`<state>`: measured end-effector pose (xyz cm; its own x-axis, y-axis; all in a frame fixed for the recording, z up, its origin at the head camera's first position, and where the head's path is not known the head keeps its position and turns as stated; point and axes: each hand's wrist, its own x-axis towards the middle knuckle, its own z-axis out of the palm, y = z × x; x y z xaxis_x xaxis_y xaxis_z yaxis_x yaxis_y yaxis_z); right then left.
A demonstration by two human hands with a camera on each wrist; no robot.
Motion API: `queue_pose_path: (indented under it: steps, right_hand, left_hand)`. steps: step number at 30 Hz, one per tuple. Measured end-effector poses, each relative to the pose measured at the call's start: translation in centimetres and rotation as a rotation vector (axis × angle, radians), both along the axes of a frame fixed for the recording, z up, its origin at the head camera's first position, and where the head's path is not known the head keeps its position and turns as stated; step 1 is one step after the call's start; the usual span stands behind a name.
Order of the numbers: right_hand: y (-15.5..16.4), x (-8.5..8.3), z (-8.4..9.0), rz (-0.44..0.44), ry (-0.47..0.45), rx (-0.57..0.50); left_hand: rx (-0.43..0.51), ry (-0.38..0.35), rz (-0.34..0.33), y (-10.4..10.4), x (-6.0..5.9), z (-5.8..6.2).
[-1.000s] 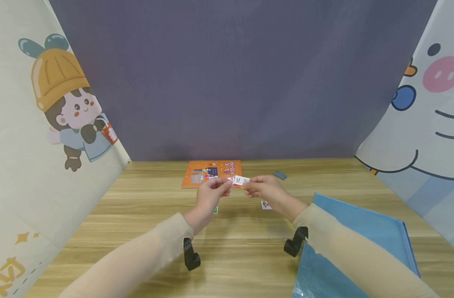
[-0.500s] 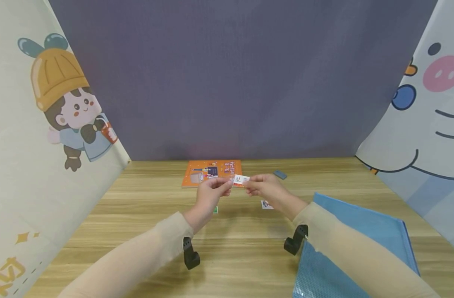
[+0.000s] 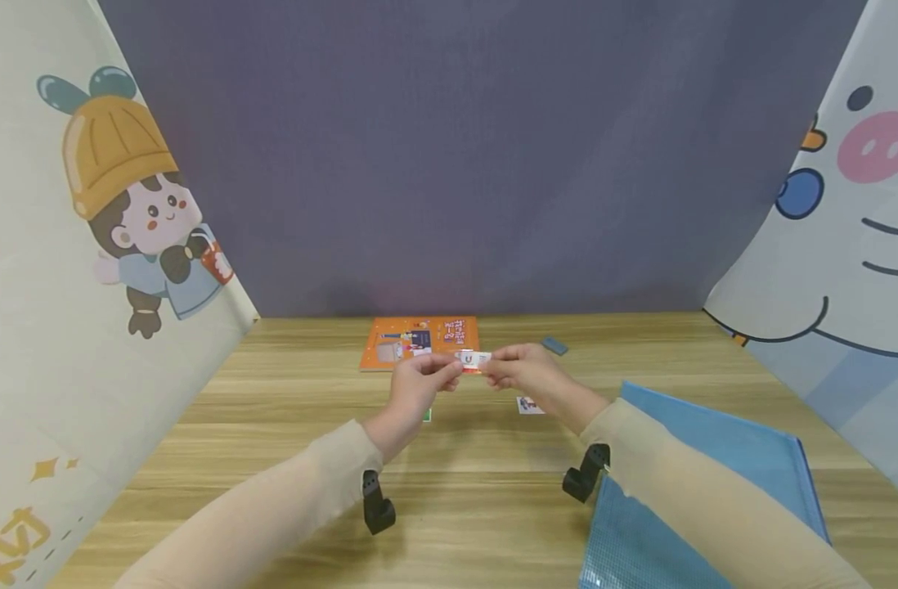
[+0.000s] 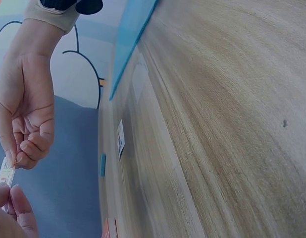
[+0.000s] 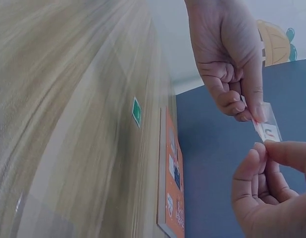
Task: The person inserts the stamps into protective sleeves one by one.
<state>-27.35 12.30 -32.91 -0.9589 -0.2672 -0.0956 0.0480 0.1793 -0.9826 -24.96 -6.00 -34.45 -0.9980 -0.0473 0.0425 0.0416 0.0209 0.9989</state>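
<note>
Between my hands, above the table, is a small white card printed with a U and showing some red along its lower edge. My left hand pinches its left end between thumb and fingers. The opposite end is pinched by my right hand. In the right wrist view, clear plastic shows around the card at the left thumb. Both hands' fingertips hide the card's ends. Below the left hand a green-and-white card lies on the table, and a small picture card lies below the right hand.
An orange book lies at the back of the wooden table, behind the hands. Right of it is a small grey-blue block. A blue mesh pouch lies under the right forearm. A dark cloth closes off the back.
The left hand has shifted slightly right, closer to the right hand. The card has tilted a little and sits slightly lower, with less of it showing between the fingers.
</note>
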Motion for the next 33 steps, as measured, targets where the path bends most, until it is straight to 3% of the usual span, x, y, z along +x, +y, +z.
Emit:
queue_pose_path:
  steps: [23,33]
  right_hand:
    - [0.73,-0.4,0.06,0.074,0.028,-0.029]
    - [0.02,0.12,0.15,0.009,0.039,-0.023]
  left_hand:
    - [0.017,-0.021,-0.035,-0.31,-0.23,0.02]
    - [0.035,-0.035,-0.046,-0.21,-0.21,-0.18]
